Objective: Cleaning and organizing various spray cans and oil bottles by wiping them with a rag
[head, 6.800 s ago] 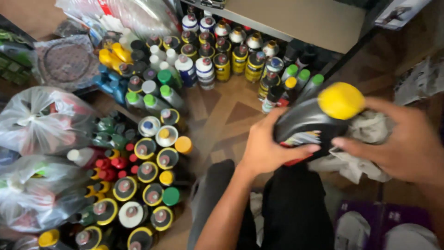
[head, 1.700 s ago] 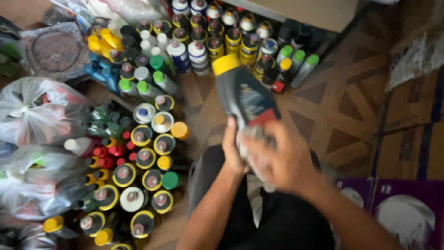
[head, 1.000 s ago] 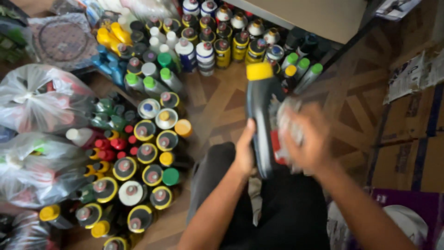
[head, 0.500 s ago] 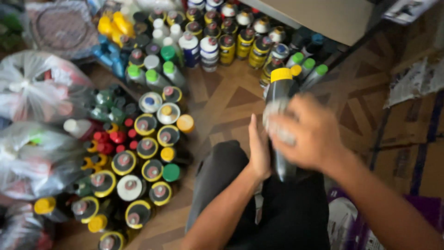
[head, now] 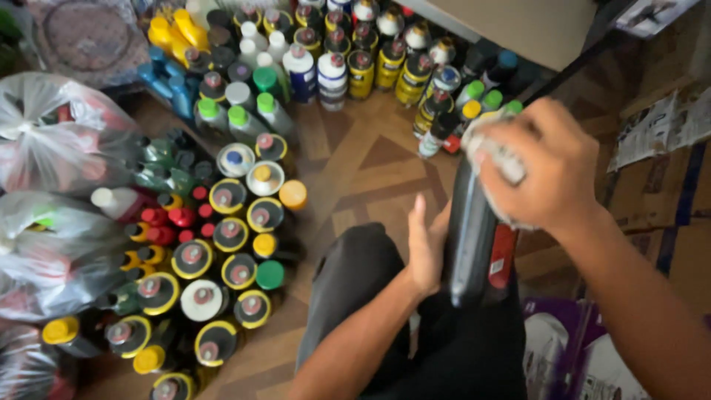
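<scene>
I hold a dark plastic bottle [head: 470, 244] with a red label upright over my lap. My left hand [head: 427, 248] steadies its left side, fingers laid against it. Above, my right hand [head: 544, 164] presses a crumpled whitish rag [head: 495, 159] over the bottle's top, so the yellow cap is hidden. My dark trouser leg [head: 355, 285] lies below the bottle.
Many bottles and cans with yellow, green and red caps [head: 222, 244] stand on the wooden floor to my left, and more rows [head: 355, 59] at the back. Filled clear plastic bags [head: 52, 148] lie far left. Cardboard boxes [head: 666, 148] stand right; a purple packet [head: 563, 348] lies lower right.
The bottle has swung from tilted to upright over my lap. My right hand with the rag has moved up onto its top, covering the yellow cap.
</scene>
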